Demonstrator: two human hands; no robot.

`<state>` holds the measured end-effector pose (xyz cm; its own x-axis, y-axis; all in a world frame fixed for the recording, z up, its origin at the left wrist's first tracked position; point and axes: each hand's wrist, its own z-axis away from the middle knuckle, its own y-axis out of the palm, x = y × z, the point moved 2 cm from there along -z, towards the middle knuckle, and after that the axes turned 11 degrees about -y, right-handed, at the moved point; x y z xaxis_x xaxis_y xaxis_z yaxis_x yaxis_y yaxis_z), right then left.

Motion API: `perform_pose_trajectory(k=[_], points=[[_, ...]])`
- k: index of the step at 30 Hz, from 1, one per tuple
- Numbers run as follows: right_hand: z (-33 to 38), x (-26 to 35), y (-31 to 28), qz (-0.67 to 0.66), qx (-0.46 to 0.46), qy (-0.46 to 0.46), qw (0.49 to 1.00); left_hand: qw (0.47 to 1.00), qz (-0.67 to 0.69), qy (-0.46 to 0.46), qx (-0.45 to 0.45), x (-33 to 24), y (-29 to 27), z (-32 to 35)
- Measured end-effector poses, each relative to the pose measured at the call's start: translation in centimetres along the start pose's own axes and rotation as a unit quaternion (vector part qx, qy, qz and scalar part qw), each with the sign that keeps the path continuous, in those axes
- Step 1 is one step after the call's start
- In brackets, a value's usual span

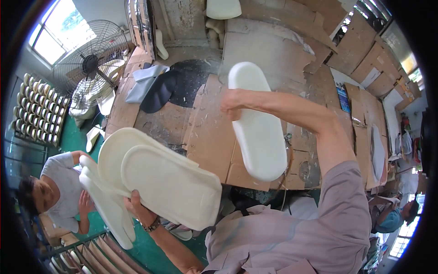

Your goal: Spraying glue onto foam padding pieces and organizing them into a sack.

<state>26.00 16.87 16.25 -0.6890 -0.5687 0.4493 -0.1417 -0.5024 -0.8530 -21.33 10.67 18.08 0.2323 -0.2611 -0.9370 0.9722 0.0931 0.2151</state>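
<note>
My left hand, with a dark band at its wrist, is closed on the near edge of a cream foam pad. A second cream pad overlaps behind it. Narrower cream pads lie against these on the left; I cannot tell whether my hand bears them too. My right arm reaches across a long white rounded foam pad over the cardboard-covered table. At that pad's left edge my right hand is closed, slightly blurred, its fingertips hidden.
Cardboard sheets cover the table. Dark and grey fabric pieces lie at its far left. A co-worker is close by on the left, one hand near the pads. A large fan and a rack of cream pieces stand beyond.
</note>
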Motion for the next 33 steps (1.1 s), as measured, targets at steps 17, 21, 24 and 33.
perform_pose_trajectory(k=[17, 21, 24, 33], points=[[17.3, 5.6, 15.7, -0.212, -0.51, 0.471, 0.688, 0.78, -0.532, 0.297, -0.138, -6.1, 30.7, -13.4], [16.3, 5.9, 17.7, -0.2, -0.612, 0.427, 0.635, 0.787, -0.517, 0.32, -0.105, -8.7, 30.4, -11.4], [15.4, 6.1, 17.2, -0.116, -0.586, 0.457, 0.659, 0.921, -0.327, 0.204, 0.054, -11.9, 28.5, -11.1], [6.7, 23.5, 7.4, -0.261, -0.637, 0.117, 0.716, 0.835, -0.496, 0.23, -0.064, -16.7, 29.3, -4.4]])
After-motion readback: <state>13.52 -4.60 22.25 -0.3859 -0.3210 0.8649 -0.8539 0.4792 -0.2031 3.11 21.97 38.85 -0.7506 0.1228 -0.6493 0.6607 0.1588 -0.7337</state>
